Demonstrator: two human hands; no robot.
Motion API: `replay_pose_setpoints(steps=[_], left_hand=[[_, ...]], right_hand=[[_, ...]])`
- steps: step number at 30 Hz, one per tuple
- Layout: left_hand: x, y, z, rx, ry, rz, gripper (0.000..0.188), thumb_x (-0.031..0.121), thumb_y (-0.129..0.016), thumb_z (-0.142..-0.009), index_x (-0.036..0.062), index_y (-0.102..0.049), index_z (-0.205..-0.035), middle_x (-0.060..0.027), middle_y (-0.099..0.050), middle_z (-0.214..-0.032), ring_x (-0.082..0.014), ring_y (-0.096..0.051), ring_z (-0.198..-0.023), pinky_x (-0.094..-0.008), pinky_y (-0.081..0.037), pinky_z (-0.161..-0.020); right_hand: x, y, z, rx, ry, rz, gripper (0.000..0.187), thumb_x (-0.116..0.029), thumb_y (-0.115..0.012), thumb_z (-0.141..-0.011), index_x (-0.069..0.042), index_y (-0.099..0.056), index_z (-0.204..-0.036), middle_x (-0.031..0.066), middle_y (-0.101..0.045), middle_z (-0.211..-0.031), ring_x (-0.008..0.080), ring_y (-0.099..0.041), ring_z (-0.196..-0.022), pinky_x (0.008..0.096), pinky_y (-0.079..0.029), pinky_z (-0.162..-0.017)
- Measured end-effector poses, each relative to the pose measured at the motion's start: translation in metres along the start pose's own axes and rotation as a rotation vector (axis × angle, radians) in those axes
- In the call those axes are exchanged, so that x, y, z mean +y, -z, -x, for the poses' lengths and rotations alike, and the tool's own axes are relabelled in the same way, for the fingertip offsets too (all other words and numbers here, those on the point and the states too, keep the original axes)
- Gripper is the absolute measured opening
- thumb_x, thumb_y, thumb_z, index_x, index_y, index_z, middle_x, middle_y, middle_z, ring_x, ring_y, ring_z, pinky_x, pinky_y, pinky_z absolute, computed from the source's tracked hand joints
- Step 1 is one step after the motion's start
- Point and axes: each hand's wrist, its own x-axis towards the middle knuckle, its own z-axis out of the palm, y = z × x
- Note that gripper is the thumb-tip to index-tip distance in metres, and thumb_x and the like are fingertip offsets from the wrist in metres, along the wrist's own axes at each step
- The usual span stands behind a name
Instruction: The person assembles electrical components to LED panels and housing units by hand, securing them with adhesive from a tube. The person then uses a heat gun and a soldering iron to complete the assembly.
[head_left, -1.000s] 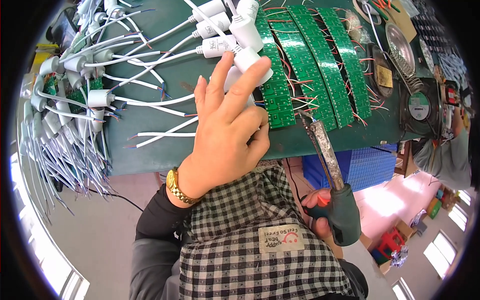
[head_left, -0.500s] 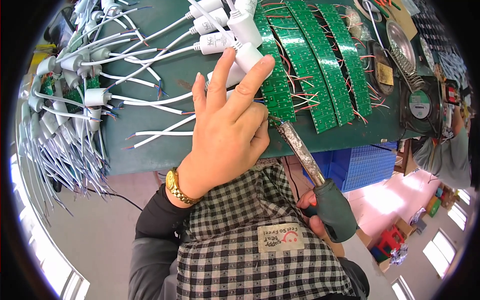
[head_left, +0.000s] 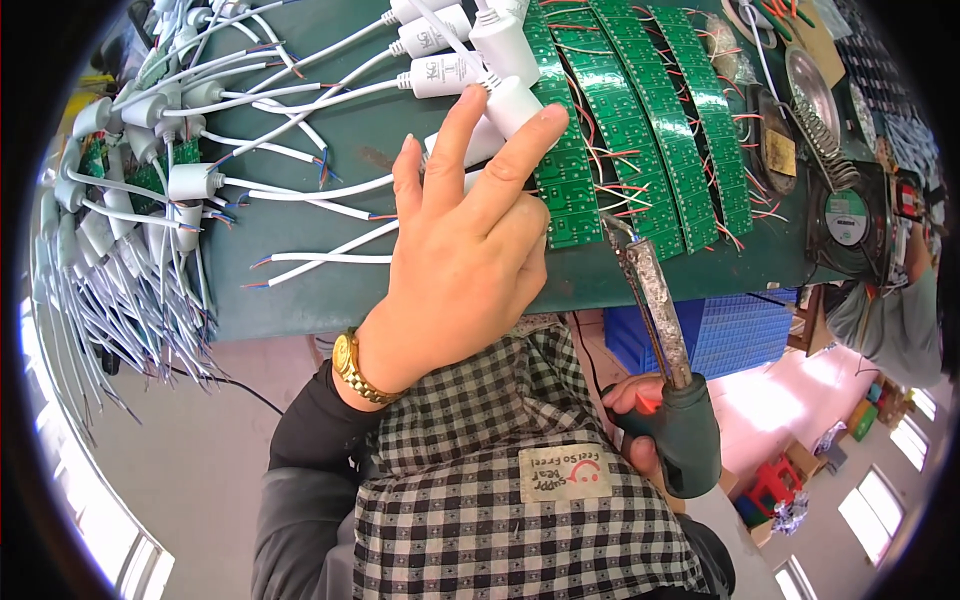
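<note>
Right fingers (head_left: 624,398) grip soldering iron (head_left: 672,345), swung back from left hand (head_left: 455,270).

Circuit boards (head_left: 617,110) on table (head_left: 310,300), right of cables (head_left: 120,290)

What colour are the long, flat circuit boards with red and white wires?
The long, flat circuit boards are glossy green; they show best in the head view.

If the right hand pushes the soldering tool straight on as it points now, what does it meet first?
The soldering tool in the right hand would probably meet the red and white wires by the green circuit boards first; its height is unclear.
</note>
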Motion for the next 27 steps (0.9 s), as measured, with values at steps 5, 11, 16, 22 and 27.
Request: replay_pose_setpoints(steps=[5,11,16,22,27], left_hand=[[0.001,0.001,-0.001,-0.009,0.006,0.009,0.016,0.0,-0.065,-0.064,0.0066,-0.05,-0.068,-0.0089,-0.048,-0.139,-0.0428,-0.033,-0.133,-0.0552,-0.028,-0.099],[0.001,0.002,0.0,-0.018,0.016,0.006,0.017,0.0,-0.065,-0.064,0.0069,-0.05,-0.068,-0.0086,-0.048,-0.14,-0.0429,-0.032,-0.134,-0.0567,-0.028,-0.099],[0.0,0.0,0.0,-0.017,0.011,0.004,0.017,0.0,-0.065,-0.063,0.007,-0.05,-0.068,-0.0087,-0.048,-0.139,-0.043,-0.032,-0.134,-0.0579,-0.029,-0.098],[0.0,-0.002,0.001,0.018,0.017,0.022,0.013,0.004,-0.065,-0.064,0.0049,-0.052,-0.064,-0.005,-0.046,-0.14,-0.0407,-0.035,-0.132,-0.0639,-0.03,-0.093],[-0.001,-0.003,0.001,0.033,0.007,0.009,0.013,0.004,-0.065,-0.065,0.0043,-0.052,-0.063,-0.0054,-0.047,-0.14,-0.0411,-0.036,-0.13,-0.0639,-0.032,-0.092]], right_hand=[[0.006,-0.001,0.0,0.021,0.02,-0.044,0.046,-0.025,-0.066,-0.087,0.0,-0.04,-0.117,0.0159,-0.054,-0.097,0.0285,-0.057,-0.09,0.043,-0.048,-0.084],[0.009,0.001,0.003,0.034,-0.014,-0.068,0.049,-0.028,-0.067,-0.086,0.0,-0.041,-0.117,0.0159,-0.054,-0.096,0.0283,-0.057,-0.09,0.0423,-0.048,-0.082],[0.021,0.009,0.003,-0.106,0.034,0.141,0.051,-0.035,-0.065,-0.087,0.003,-0.043,-0.113,0.0156,-0.054,-0.095,0.0267,-0.057,-0.089,0.0389,-0.048,-0.08],[0.014,0.009,0.004,-0.096,-0.034,0.14,0.051,-0.035,-0.065,-0.087,0.003,-0.044,-0.114,0.016,-0.054,-0.096,0.0269,-0.057,-0.09,0.0383,-0.048,-0.081],[0.008,-0.004,0.005,0.062,-0.052,-0.154,0.052,-0.03,-0.067,-0.086,0.002,-0.042,-0.118,0.0168,-0.055,-0.097,0.0281,-0.057,-0.091,0.0411,-0.048,-0.083]])
